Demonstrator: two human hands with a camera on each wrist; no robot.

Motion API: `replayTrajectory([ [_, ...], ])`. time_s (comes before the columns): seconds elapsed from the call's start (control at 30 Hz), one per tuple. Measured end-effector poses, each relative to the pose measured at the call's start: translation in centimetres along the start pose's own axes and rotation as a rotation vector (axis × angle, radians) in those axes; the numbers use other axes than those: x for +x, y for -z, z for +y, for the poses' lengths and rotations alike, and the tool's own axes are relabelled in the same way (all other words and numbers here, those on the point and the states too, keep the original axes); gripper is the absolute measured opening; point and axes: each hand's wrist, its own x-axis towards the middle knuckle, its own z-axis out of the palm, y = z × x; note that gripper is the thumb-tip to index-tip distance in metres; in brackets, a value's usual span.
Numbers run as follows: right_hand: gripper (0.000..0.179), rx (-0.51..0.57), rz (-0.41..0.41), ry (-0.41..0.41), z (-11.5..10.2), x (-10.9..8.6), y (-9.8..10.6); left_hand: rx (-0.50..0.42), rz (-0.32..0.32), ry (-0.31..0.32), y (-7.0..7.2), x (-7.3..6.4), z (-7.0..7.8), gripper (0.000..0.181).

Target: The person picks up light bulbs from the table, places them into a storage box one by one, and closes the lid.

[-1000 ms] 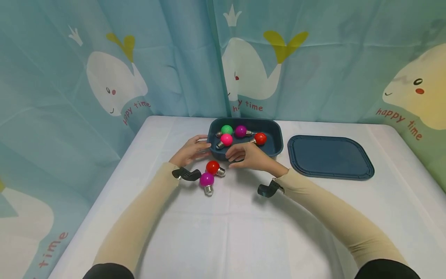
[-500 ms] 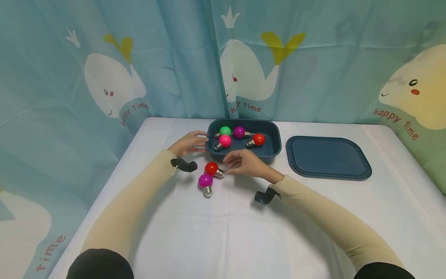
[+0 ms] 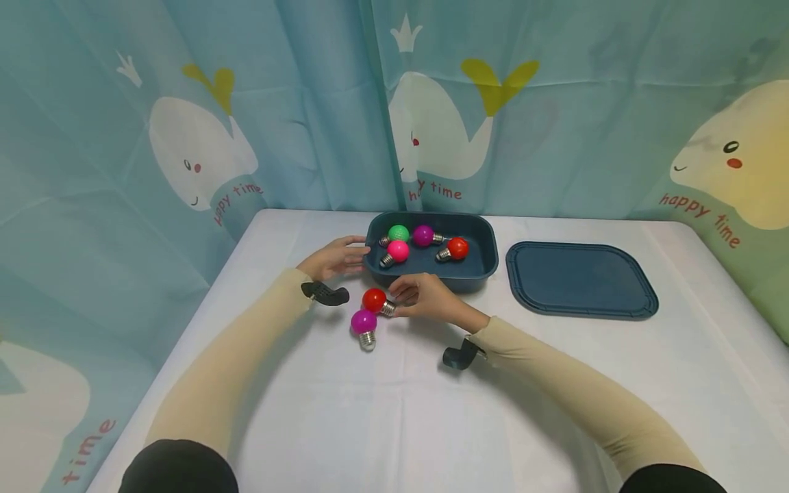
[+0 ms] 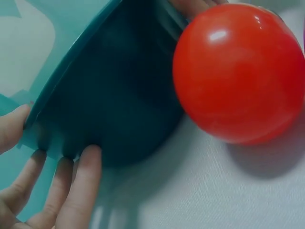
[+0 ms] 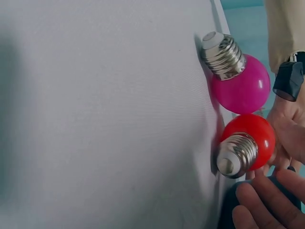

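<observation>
My left hand (image 3: 333,259) rests at the left end of the dark blue plastic bin (image 3: 474,279), thumb by the rim and straight fingers (image 4: 82,186) against the outer wall. In front of the bin, a red light bulb (image 3: 373,300) with a silver screw base lies on the white table. A purple light bulb (image 3: 364,322) lies right beside it, nearer to me. My right hand (image 3: 428,299) is just right of the red bulb, fingertips right at its metal base. In the right wrist view, those fingers (image 5: 274,200) stretch out loosely below the red bulb.
Inside the bin lie a green bulb (image 3: 398,233), a pink bulb (image 3: 398,251), a purple bulb (image 3: 423,235) and another red bulb (image 3: 457,248). A flat dark blue lid (image 3: 582,279) lies to the right. Behind the table hangs a whale-print curtain (image 3: 333,103).
My right hand has moved from over the bin's front rim down and toward me, to the red bulb's base. The red bulb inside the bin shows fully now. My left hand stays at the bin.
</observation>
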Motion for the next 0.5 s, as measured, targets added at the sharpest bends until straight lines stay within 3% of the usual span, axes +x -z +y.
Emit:
replayTrajectory([
  [0.2,0.038,-0.033,0.004,-0.034,-0.11,0.33,-0.55,-0.080,-0.008,-0.010,0.08,-0.07,-0.59,0.056],
  [0.5,0.042,-0.083,-0.009,-0.068,0.12,0.86,-1.08,-0.110,0.015,-0.004,-0.14,-0.24,-0.84,0.057],
])
